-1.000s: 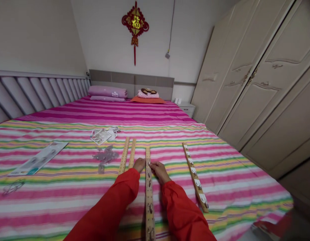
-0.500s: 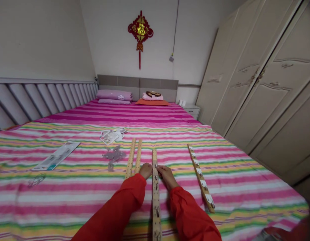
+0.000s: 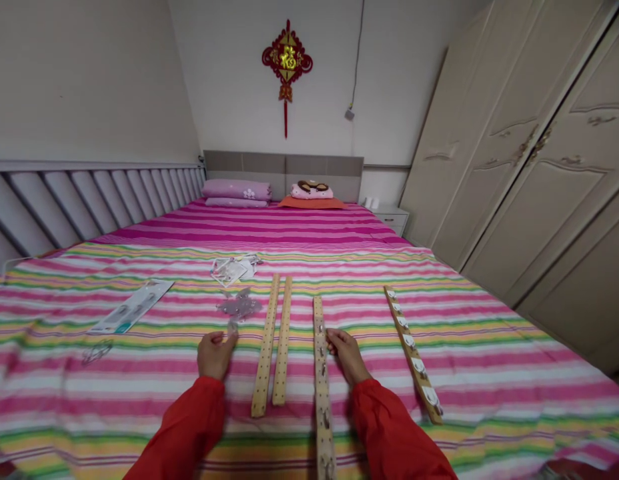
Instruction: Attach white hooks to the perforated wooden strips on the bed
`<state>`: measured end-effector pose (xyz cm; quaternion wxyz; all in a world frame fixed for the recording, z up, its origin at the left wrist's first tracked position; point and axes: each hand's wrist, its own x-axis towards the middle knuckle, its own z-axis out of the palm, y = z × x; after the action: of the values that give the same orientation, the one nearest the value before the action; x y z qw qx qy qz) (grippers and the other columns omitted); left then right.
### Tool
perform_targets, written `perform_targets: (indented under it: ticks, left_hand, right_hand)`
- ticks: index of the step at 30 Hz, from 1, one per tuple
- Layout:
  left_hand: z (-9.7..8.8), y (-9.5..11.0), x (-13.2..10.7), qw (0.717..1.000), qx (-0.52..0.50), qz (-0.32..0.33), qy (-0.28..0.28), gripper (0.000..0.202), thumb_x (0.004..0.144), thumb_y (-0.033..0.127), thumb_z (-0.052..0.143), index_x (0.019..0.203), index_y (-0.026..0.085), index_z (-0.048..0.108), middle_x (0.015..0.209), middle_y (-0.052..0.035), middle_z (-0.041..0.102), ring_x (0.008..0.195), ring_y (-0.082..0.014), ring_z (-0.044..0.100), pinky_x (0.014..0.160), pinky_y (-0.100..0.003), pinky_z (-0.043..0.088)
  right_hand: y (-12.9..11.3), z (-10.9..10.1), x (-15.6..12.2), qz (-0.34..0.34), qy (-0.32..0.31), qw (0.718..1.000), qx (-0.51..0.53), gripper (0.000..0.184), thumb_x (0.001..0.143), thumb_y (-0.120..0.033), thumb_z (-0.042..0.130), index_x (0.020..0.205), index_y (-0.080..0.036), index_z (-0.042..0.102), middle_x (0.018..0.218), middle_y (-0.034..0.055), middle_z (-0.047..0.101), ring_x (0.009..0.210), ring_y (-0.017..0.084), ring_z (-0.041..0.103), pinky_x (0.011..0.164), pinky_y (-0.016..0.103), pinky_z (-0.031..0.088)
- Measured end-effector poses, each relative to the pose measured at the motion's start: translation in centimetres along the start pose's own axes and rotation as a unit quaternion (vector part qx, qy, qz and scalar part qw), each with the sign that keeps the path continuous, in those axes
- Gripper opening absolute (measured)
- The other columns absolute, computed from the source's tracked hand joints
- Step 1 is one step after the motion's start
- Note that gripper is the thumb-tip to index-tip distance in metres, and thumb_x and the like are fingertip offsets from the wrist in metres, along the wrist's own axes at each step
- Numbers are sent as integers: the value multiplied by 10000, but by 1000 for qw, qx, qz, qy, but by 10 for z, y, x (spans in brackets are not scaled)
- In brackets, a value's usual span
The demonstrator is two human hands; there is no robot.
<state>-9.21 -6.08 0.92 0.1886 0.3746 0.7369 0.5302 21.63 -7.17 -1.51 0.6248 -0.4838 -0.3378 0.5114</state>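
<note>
1. Wooden strip (image 3: 320, 393): narrow, flat and pale, its grain dotted with rows of small drilled holes and set with little metal hooks, it lies lengthwise on the bedspread between the hands.
2. Right hand (image 3: 345, 355): its fingers (image 3: 332, 339) stretch out loosely, tips at the strip's right edge, in a wide, relaxed shape with no firm grip.
3. Left hand (image 3: 216, 355): slightly curled, open and holding nothing, it rests on the cloth just below a small translucent plastic piece (image 3: 233, 327).
4. Two bare perforated wooden slats (image 3: 265, 347) lie side by side, tilted slightly, between the hands.
5. Wooden hook rail (image 3: 412, 353): it lies right of the right hand, with white plastic hooks along it.
6. Purple-tinted clear plastic hooks (image 3: 238, 308) lie in a tangled cluster, with a crumpled clear packet (image 3: 230, 271) farther on.
7. Printed card packaging (image 3: 132, 307) lies flat to the left, beside a thin wire hanger (image 3: 97, 351).
8. Striped cotton bedspread (image 3: 489, 373): pink, green and yellow bands run across it.
</note>
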Motion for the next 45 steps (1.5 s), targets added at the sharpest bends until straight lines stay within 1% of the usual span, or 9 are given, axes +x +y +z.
perform_targets:
  ticks: [7, 10, 17, 22, 29, 34, 39, 42, 45]
  left_hand:
    - [-11, 18, -3, 994, 11, -67, -84, 185, 605, 299, 704, 578, 167, 577, 570, 0, 598, 596, -157, 548, 577, -264, 409]
    - [-20, 22, -5, 978, -88, -153, -108, 168, 628, 220, 705, 556, 151, 569, 490, 24, 558, 498, -113, 502, 481, -221, 357]
    - [-48, 54, -28, 839, -323, -378, -222, 127, 796, 73, 543, 678, 106, 578, 526, -11, 606, 400, -57, 539, 389, -136, 406]
    - [-50, 78, -54, 775, -375, -415, -294, 133, 821, 53, 515, 709, 121, 534, 555, -3, 605, 409, -62, 563, 380, -135, 434]
    - [-30, 96, -92, 669, -391, -469, -424, 68, 825, 98, 527, 766, 127, 512, 569, 23, 558, 424, -42, 534, 388, -128, 398]
    - [-19, 105, -108, 666, -347, -479, -455, 87, 772, 110, 594, 725, 139, 527, 530, 37, 528, 404, -38, 508, 388, -128, 368]
    - [-13, 112, -111, 679, -329, -457, -471, 101, 721, 121, 648, 692, 145, 554, 570, 30, 558, 427, -34, 503, 406, -132, 364]
    - [-5, 113, -108, 723, -308, -406, -466, 153, 746, 235, 667, 671, 145, 569, 639, -3, 608, 482, -55, 538, 432, -152, 380]
    - [8, 109, -107, 817, -259, -282, -431, 231, 701, 362, 714, 720, 150, 624, 725, -32, 656, 587, -92, 583, 493, -176, 402]
  right_hand:
    - [-1, -2, -8, 1, 3, 1000, 16, 309, 535, -389, 791, 709, -145, 714, 529, -10, 601, 461, 105, 482, 450, 233, 349]
    - [-1, -3, -11, 4, 9, 999, 35, 314, 522, -377, 804, 714, -145, 710, 547, -8, 612, 463, 103, 487, 447, 229, 351]
    - [-5, -3, -14, 4, 31, 997, 74, 298, 525, -376, 809, 678, -151, 688, 550, 4, 616, 450, 99, 481, 421, 224, 352]
    - [-18, 7, -30, 1, 14, 998, 55, 308, 562, -384, 794, 744, -163, 681, 567, -7, 614, 398, 77, 433, 373, 201, 289]
    - [-49, 36, -62, -100, -130, 986, -25, 348, 652, -359, 760, 964, -209, 720, 724, 1, 628, 537, 101, 497, 499, 235, 392]
    - [-71, 42, -76, -215, -153, 959, -107, 250, 724, -326, 707, 960, -254, 746, 855, 41, 654, 740, 170, 574, 664, 287, 459]
    - [-73, 38, -78, -201, -127, 966, -105, 143, 724, -357, 699, 774, -237, 756, 775, 49, 671, 742, 202, 592, 680, 310, 466]
    - [-67, 34, -72, -139, -102, 982, -73, 173, 670, -378, 739, 701, -209, 723, 650, 17, 636, 590, 154, 527, 559, 269, 421]
    - [-59, 30, -66, -57, -82, 995, 0, 226, 633, -392, 761, 669, -185, 676, 543, -25, 574, 457, 99, 435, 453, 230, 335]
